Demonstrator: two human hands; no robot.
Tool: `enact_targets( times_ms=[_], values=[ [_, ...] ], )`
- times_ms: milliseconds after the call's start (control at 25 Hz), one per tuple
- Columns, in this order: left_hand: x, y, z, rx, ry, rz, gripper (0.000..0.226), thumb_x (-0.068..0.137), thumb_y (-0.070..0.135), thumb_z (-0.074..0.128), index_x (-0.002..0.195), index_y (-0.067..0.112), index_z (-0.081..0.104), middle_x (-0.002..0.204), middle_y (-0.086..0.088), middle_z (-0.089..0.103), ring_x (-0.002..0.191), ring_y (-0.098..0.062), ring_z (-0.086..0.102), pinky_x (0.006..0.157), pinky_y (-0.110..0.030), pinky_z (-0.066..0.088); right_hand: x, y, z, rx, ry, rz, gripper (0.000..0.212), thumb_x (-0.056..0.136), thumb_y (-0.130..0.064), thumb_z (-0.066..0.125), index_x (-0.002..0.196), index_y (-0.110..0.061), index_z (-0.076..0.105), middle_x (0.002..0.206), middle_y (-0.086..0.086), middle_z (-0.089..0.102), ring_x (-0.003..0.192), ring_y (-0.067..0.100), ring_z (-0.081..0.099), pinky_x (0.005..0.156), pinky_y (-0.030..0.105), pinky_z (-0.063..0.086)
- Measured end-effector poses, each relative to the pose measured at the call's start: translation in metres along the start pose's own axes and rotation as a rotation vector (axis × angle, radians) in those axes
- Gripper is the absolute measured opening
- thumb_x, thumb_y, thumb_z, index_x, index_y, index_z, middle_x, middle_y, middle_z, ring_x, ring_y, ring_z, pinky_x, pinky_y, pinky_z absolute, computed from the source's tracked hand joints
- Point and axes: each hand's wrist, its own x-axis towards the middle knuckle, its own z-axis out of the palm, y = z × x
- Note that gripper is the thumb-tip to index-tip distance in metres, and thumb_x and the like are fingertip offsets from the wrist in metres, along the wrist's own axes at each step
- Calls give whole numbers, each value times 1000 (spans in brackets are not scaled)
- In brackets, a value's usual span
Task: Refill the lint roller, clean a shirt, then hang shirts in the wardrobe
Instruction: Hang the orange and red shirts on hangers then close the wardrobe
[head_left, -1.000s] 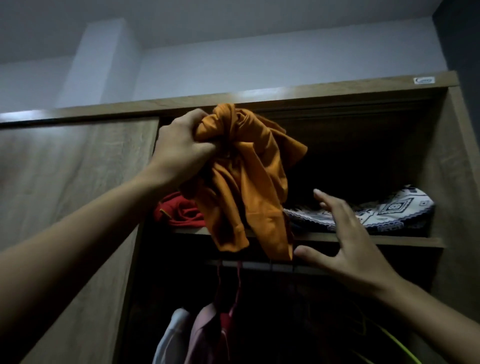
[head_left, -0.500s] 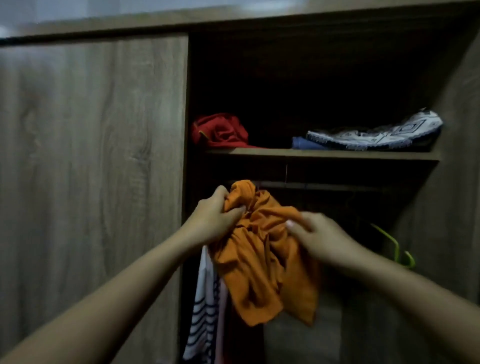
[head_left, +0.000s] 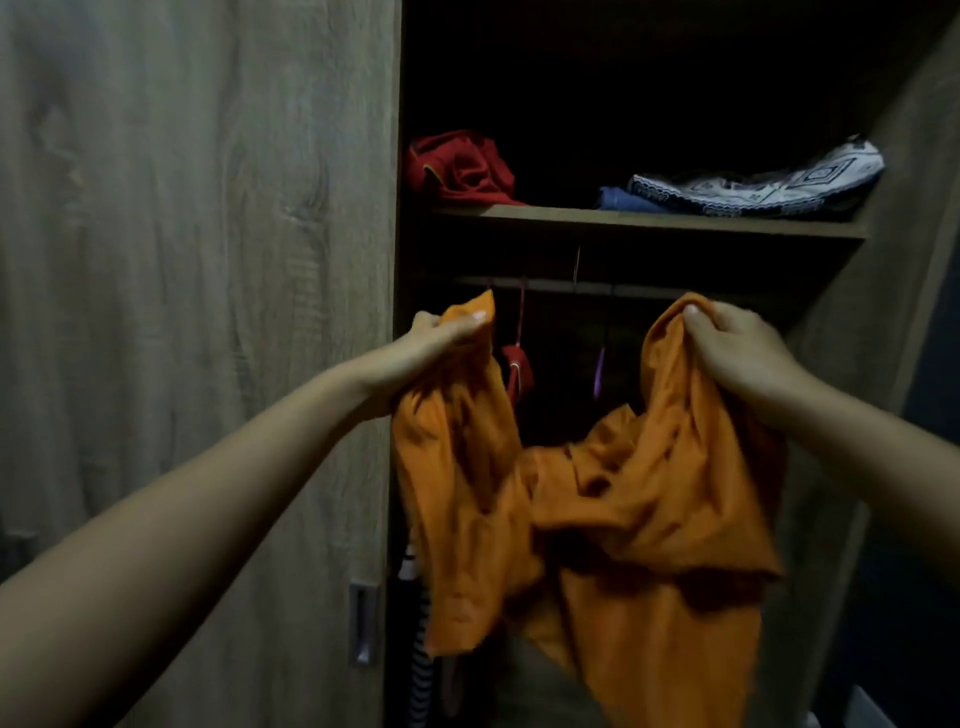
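Observation:
An orange shirt (head_left: 613, 499) hangs stretched between both my hands in front of the open wardrobe (head_left: 649, 223). My left hand (head_left: 426, 348) grips one bunched end of it near the wardrobe's left door edge. My right hand (head_left: 737, 348) grips the other bunched end. The cloth sags in loose folds between and below them. Behind the shirt runs the dark hanging rail (head_left: 571, 286) with a red hanger (head_left: 517, 364) and a purple hanger (head_left: 600, 374) on it.
The wooden sliding door (head_left: 197, 312) with a metal handle (head_left: 363, 623) fills the left. On the shelf lie a red garment (head_left: 460, 169), a blue one (head_left: 618, 200) and a patterned white cloth (head_left: 758, 187). A striped garment (head_left: 418, 675) hangs low.
The shirt came down from the shelf height to below the rail. My right hand took hold of it, and both hands pulled apart, spreading the bunched cloth.

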Motion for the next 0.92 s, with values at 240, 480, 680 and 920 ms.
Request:
enact_targets(
  times_ms=[240,480,680,920],
  values=[
    [-15,12,1,286,-31,198,22,84,7,57,104,15,51,82,-2,53,68,-13,55,54,-22,44,-22,-11,2,23,-85,-70,34,97,-36,37,103,-15,64,98,11,64,98,30,59,79,35,42],
    [-13,36,33,227,476,362,18,91,14,47,102,14,33,74,2,49,55,-9,51,38,-13,38,-54,-27,19,-28,-190,-73,63,77,-73,38,119,-27,45,124,7,42,111,19,49,96,31,42],
    [0,43,57,-216,404,4,64,93,16,45,140,13,2,67,1,43,50,-10,47,44,-21,41,-119,-45,68,138,-457,-268,56,71,-66,60,105,-27,39,105,-9,52,91,7,55,74,24,50],
    [7,24,4,358,526,188,16,90,17,44,103,23,38,82,-7,53,68,-21,53,61,-35,46,-93,-11,68,315,-625,-75,23,90,-41,50,82,-24,62,81,-4,66,75,9,64,72,27,53]
  ],
)
